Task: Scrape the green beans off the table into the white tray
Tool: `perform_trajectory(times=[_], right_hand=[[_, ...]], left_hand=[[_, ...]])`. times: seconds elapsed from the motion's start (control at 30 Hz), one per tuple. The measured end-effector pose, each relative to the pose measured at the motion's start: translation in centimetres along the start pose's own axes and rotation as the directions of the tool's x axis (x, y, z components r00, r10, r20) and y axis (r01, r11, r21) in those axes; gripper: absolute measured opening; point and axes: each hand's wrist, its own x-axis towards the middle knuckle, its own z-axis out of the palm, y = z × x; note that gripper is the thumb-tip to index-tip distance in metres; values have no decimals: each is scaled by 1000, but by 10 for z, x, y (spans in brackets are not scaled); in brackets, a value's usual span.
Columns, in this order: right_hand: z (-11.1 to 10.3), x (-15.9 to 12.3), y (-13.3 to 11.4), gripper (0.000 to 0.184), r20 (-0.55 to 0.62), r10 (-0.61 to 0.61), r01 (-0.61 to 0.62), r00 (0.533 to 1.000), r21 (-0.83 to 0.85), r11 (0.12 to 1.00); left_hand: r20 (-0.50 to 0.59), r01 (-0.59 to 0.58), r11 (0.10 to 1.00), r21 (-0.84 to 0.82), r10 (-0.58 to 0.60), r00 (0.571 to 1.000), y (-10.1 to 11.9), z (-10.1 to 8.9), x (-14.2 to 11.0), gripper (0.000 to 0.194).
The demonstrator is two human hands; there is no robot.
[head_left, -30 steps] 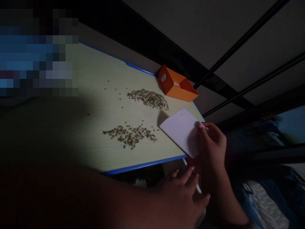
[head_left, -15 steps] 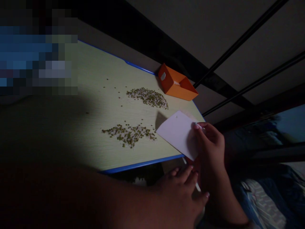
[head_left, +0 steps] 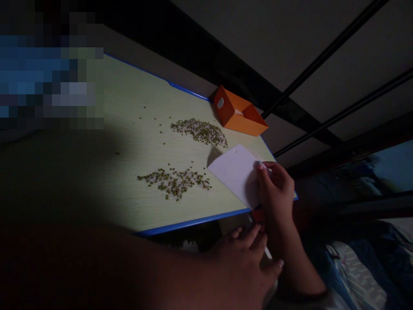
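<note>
My right hand (head_left: 276, 187) is closed on a white dough scraper (head_left: 234, 174), a flat sheet with a curved edge and a small hole near one corner. The scraper is tilted over the near right part of the table, casting a shadow to its left. My left hand (head_left: 247, 258) is below the table's front edge, palm down with fingers stretched and thumb apart; a pale edge shows beside it, mostly hidden. Two heaps of green mung beans mixed with small whitish bits lie left of the scraper: a far heap (head_left: 200, 131) and a looser near heap (head_left: 174, 183).
An orange open box (head_left: 240, 112) stands at the table's far right edge. The pale table (head_left: 129, 193) has a blue rim, and several stray beans dot its left side. A dark panelled wall (head_left: 306, 43) rises behind. Fabric (head_left: 358, 271) lies at lower right.
My right hand has moved the scraper left over the table, toward the bean heaps. My left hand has hardly moved, and the heaps look the same.
</note>
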Motion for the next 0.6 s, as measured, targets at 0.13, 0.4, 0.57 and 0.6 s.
perform_trajectory(times=[0.13,0.4,0.57,0.6], right_hand=[[-8,11,11,40,-116,-46,33,992,-108,994],[-30,42,40,39,-279,-108,43,954,-229,972],[-45,53,44,39,-416,-58,12,908,-112,994],[-47,52,43,39,-454,-34,7,891,-61,998]], left_hand=[[-19,24,999,-30,-25,1000,1,-2,0,50],[-73,-17,998,-65,12,997,-2,18,2,54],[-101,-48,999,-9,47,994,-4,15,0,53],[-110,-50,999,-2,50,993,-4,15,0,53]])
